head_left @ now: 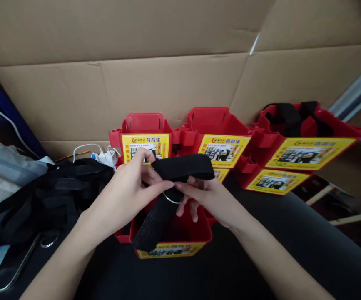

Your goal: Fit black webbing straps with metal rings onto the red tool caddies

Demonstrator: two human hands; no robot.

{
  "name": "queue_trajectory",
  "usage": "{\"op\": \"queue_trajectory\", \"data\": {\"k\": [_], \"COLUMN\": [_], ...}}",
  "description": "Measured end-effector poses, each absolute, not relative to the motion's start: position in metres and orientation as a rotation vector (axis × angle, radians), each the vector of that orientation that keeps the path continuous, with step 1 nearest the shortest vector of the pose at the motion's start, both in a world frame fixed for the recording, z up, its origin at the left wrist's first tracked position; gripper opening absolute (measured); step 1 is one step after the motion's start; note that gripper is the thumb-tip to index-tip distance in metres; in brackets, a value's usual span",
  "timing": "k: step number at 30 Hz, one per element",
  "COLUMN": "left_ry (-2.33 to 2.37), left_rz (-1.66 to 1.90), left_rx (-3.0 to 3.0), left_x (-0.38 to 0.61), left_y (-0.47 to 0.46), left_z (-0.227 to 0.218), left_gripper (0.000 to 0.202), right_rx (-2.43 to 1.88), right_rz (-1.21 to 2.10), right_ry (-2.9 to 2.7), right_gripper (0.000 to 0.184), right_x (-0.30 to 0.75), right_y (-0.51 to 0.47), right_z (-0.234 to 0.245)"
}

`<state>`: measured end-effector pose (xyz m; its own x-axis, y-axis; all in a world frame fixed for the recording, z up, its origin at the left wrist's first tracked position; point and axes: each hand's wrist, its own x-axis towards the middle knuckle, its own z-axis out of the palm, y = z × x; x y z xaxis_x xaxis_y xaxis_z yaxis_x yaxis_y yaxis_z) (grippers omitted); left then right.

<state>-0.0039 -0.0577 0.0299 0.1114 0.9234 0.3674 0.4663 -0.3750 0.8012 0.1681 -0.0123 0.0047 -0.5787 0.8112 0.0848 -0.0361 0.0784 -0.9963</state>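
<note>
Both my hands grip a black webbing strap (185, 166) above a red plastic bin (205, 231). My left hand (133, 187) pinches it from the left, thumb pointing to the middle. From the right, my right hand (205, 196) pinches the strap with its thumb near the left thumb. A silver metal ring (172, 200) hangs at the strap just below the thumbs. One broad length of strap slopes down over the bin's front edge, partly covering its yellow label (180, 250). The bin's inside is mostly hidden by my hands and the strap.
Behind stand more red bins with yellow labels (225, 150), some stacked; the right one (333, 121) holds black straps. Black straps (52, 200) are heaped at left, beside a loose ring (49, 241) and a bent metal rod (21, 266). White plugs (107, 158) lie behind. Cardboard (168, 91) forms the back wall.
</note>
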Motion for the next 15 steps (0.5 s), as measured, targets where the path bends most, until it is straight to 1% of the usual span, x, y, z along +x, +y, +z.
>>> {"op": "queue_trajectory", "data": {"k": [2,5,6,8,10,13,14,15], "left_ry": [1.319,1.255,1.245,1.245,1.266,1.312,1.317,1.306], "left_rz": [1.139,0.992,0.967,0.973,0.999,1.022,1.014,0.989], "left_rx": [1.886,1.904,1.911,1.928,1.964,2.036,2.048,2.051], "left_x": [-0.006,-0.010,-0.011,-0.012,-0.014,-0.017,-0.018,-0.018], "left_y": [-0.056,-0.054,-0.053,-0.048,-0.041,-0.033,-0.031,-0.030], "left_z": [0.029,0.026,0.025,0.021,0.018,0.014,0.013,0.014], "left_gripper": [0.044,0.054,0.053,0.045,0.038,0.039,0.038,0.035], "right_rx": [-0.746,-0.720,-0.722,-0.810,-1.002,-1.208,-1.203,-1.172], "right_rz": [1.606,1.558,1.525,1.442,1.295,0.955,0.831,0.711], "right_ry": [-1.642,-1.612,-1.617,-1.724,-1.960,-2.276,-2.306,-2.305], "right_gripper": [0.025,0.026,0.026,0.020,0.014,0.032,0.033,0.029], "right_x": [0.167,0.169,0.170,0.176,0.184,0.195,0.197,0.197], "right_y": [-0.013,-0.011,-0.011,-0.010,-0.013,-0.023,-0.026,-0.028], "right_z": [0.005,0.005,0.005,0.006,0.010,0.018,0.021,0.024]}}
